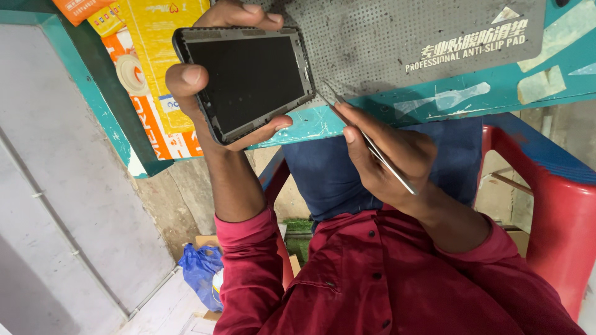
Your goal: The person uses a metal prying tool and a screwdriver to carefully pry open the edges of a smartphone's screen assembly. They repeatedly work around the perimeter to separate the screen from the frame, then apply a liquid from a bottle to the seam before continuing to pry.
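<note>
My left hand (pixel 189 87) grips a black phone (pixel 248 77) with a dark, unlit screen. It holds the phone tilted above the table edge, fingers wrapped round its sides. My right hand (pixel 391 158) pinches a pair of thin metal tweezers (pixel 374 147). The tweezer tips point up and left and reach the phone's lower right edge. Both sleeves are dark red.
A grey perforated anti-slip mat (pixel 397 37) lies on the teal table (pixel 434 102) behind the phone. A yellow and orange cardboard box (pixel 149 56) sits at the table's left end. A red plastic chair (pixel 559 211) is at the right, and a blue bag (pixel 202 270) lies on the floor below.
</note>
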